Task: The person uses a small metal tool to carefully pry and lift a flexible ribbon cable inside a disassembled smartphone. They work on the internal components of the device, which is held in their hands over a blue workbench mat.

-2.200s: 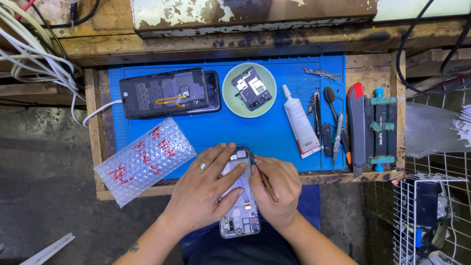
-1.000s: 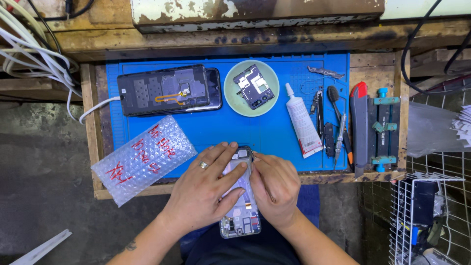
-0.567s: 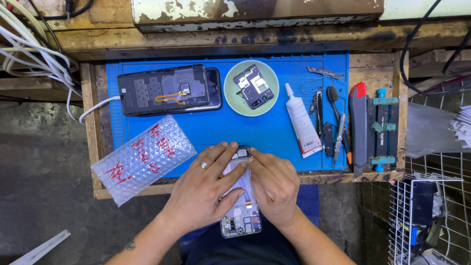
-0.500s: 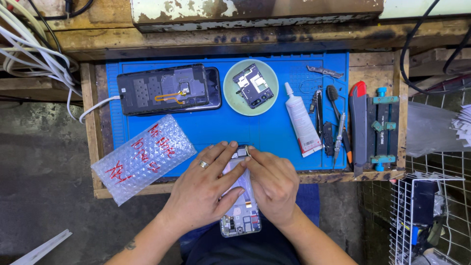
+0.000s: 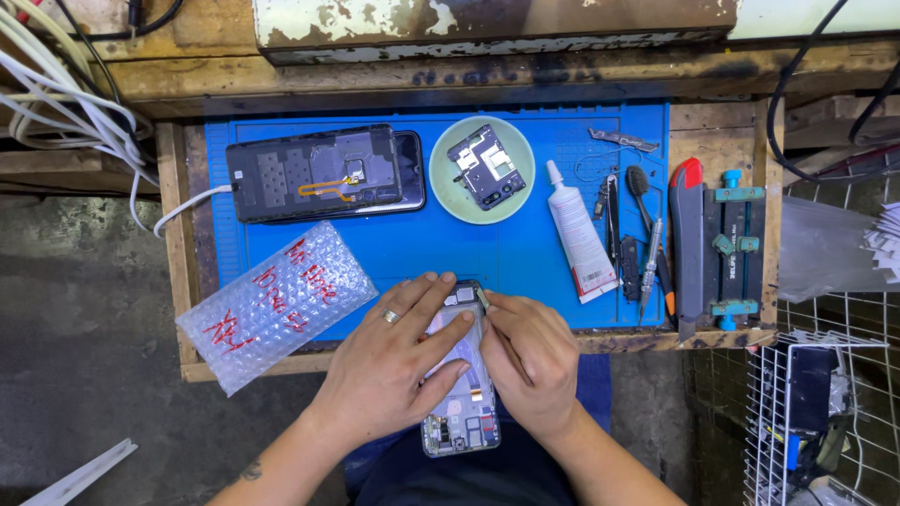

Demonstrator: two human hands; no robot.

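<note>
- While the opened phone [image 5: 459, 394] is sitting at the near edge of the blue work mat [image 5: 450, 248], half hanging past the wooden bench [image 5: 178, 234] toward the person, both hands are clamping onto it.
- The left hand [image 5: 394, 361] is lying over the phone's left side, fingers spread flat across the exposed insides, ring showing on one finger. So it's holding the phone down, not curled tight.
- The right hand [image 5: 534, 351] is pinching a thin metal tool [image 5: 489, 314], closed narrow around it, and the tip is touching the phone's far end by the camera area.
- A bubble-wrap pouch [image 5: 277, 305] with red marker scribbles is lying just left of the left hand, tilted, overhanging the bench edge.
- Far left on the mat, another dark phone [image 5: 323, 173], back off, is lying flat with a white cable [image 5: 183, 206] running off to its left.
- Right of that, a green round dish [image 5: 441, 187] is holding a small circuit-board part [image 5: 487, 169].
- Further right, a white glue tube [image 5: 579, 244] is lying near a row of tweezers and screwdrivers [image 5: 637, 253], then a red-tipped pry tool [image 5: 686, 244] and a teal-knobbed clamp jig [image 5: 736, 244].
- A wire basket [image 5: 816, 412] is hanging off at the near right.
</note>
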